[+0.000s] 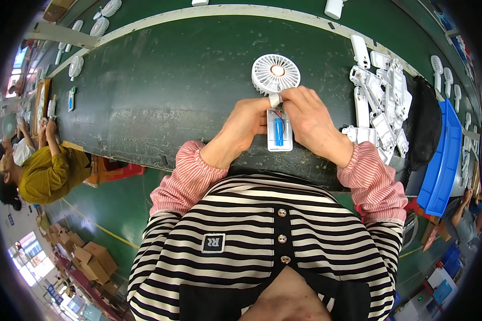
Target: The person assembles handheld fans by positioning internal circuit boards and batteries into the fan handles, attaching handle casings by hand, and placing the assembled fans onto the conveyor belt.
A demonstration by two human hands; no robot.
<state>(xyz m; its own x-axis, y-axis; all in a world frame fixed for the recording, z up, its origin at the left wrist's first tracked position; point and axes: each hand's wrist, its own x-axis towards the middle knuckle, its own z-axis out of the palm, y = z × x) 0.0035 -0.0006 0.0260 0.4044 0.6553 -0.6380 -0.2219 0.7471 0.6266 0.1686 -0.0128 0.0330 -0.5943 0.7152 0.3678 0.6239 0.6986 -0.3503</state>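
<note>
A white handheld fan (262, 75) lies in front of me, its round grille pointing away from my body. Its handle shell (287, 145) is uncovered, showing a blue cylindrical battery (278, 131) and thin red and dark wires near the neck. My left hand (243, 122) is closed on the left side of the fan's neck and handle, its fingertips partly hidden. From the right, my right hand (311, 122) pinches the neck, fingers bent over it just below the grille; these fingers cover part of the joint.
A pile of white plastic shells (383, 101) lies on the green bench (171, 80) to my right, beside a black bag (427, 123) and a blue bin (442, 160). More fans (76, 67) stand beyond the bench's rails. A co-worker (51, 168) sits at far left.
</note>
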